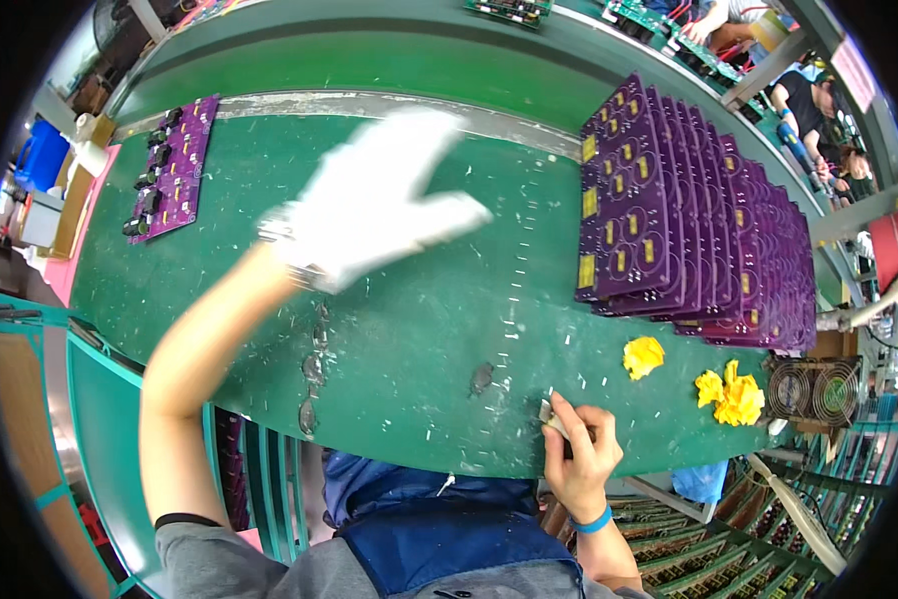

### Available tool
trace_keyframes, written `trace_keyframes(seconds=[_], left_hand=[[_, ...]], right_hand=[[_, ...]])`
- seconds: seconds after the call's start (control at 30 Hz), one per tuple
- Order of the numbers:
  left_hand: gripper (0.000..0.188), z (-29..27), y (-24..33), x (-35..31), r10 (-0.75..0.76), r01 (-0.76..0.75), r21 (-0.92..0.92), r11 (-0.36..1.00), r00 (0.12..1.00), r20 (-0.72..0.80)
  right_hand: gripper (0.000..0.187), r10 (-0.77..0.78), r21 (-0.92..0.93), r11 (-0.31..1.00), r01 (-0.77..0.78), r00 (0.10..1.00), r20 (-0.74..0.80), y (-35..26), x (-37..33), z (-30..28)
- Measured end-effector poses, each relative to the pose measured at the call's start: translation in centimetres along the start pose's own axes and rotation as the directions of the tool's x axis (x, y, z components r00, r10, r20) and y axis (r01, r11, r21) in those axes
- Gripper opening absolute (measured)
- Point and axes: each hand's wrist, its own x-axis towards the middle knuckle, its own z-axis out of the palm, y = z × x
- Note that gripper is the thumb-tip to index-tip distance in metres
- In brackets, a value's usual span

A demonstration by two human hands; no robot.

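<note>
Head view: the green worktop (419, 329) carries purple circuit boards in two separate places. Along its right side, toward the far right corner, a row of purple circuit boards (624, 190) stands on edge, faces close together, probably to save surface and leave the middle free for handling. By the far left corner lies a populated board (181, 165) with black components, well apart from the row, presumably to keep it distinct. Two crumpled yellow lumps, a nearer-middle lump (643, 356) and a right-hand lump (734, 394), rest between the row and the near edge; their material cannot be determined. Pale flecks and dark smears mark the surface. The left hand (379, 205), in a white glove, is blurred above the middle of the worktop, palm extended and thumb spread from the fingers; nothing is seen in its grasp. The bare right hand (584, 449) is at the near edge, right of centre, its fingers curled and closed on a small pale hand tool (553, 417), apparently pinched short for control. The tool's tip points toward the worktop's middle; whether it touches the surface cannot be confirmed.
</note>
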Motion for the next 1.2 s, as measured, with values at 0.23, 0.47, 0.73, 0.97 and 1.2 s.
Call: trace_keyframes(seconds=[0.23, 0.47, 0.73, 0.97, 1.2], left_hand=[[0.097, 10.4, 12.4, 1.5, 0.012, 0.001, -0.566, 0.824, 1.0, 0.019], [0.035, 8.3, 6.4, -2.2, -0.255, 0.017, -0.637, 0.77, 0.925, -0.283], [0.068, -1.7, 8.0, -16.9, 0.18, -0.239, 0.268, 0.933, 0.957, 0.225], [0.091, 1.7, 6.3, -19.1, -0.213, 0.222, 0.02, 0.975, 0.953, -0.215], [0.069, 5.9, 6.9, -19.8, -0.311, 0.334, 0.028, 0.942, 0.901, -0.302]], right_hand=[[0.046, -0.044, 0.061, 0.997, 0.047, 0.997, -0.059, -0.2, -1.0, 0.4], [0.047, -0.068, 0.117, 0.99, 0.079, 0.993, -0.095, -0.1, -1.5, 0.4], [0.042, -0.008, 0.333, 0.943, 0.01, 1.0, -0.007, -1.3, 0.6, -2.6], [0.041, -0.24, 0.336, 0.932, 0.135, 0.924, 0.296, -4.5, 2.4, -1.7], [0.048, -0.301, 0.169, 0.953, 0.252, 0.85, 0.431, -6.9, 3.2, 0.0]])
